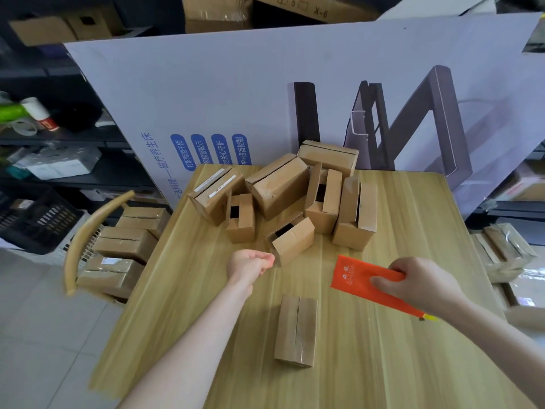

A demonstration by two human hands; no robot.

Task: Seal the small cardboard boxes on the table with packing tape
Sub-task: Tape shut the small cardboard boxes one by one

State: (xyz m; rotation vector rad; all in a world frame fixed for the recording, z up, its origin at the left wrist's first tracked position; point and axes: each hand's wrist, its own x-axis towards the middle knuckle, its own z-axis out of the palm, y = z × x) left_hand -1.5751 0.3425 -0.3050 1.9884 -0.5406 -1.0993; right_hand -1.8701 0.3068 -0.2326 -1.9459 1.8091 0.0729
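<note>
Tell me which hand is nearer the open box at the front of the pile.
Left. The left hand sits at the near-left corner of the open box; the right hand is off to its right, holding an orange tool.

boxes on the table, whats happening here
A person is working through a pile of small cardboard boxes on a wooden table. Their right hand grips a flat orange tool. Their left hand, fingers curled, is at the corner of an open box at the front of the pile; whether it grips the box is unclear. Several boxes in the pile have open flaps. One closed box lies alone nearer the person.
</note>
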